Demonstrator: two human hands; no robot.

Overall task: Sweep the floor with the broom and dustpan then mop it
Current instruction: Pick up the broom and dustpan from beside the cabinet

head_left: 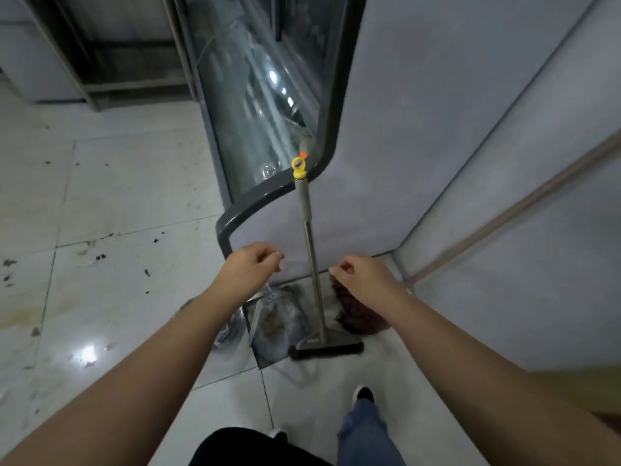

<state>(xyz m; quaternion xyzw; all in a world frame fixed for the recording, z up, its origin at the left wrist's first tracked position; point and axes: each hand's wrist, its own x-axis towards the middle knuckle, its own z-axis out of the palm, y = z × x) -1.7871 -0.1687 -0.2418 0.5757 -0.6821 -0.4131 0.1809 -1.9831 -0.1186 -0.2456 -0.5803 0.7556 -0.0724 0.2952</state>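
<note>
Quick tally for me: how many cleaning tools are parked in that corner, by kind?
Broom with steel handle, grey grip and yellow hanging loop: 1
Metal dustpan lying on the floor tiles: 1
Reddish-brown mop head, partly hidden behind the right hand: 1
Total: 3

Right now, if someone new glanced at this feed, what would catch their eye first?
Probably the broom standing upright in the middle, its yellow hanging cap leaning against the grey partition, black brush head on the tiles. Both bare hands hover either side of the handle, left hand and right hand, fingers loosely curled, touching nothing. Dark debris speckles the white floor tiles at left, and a metal dustpan lies by the broom's foot.
</note>
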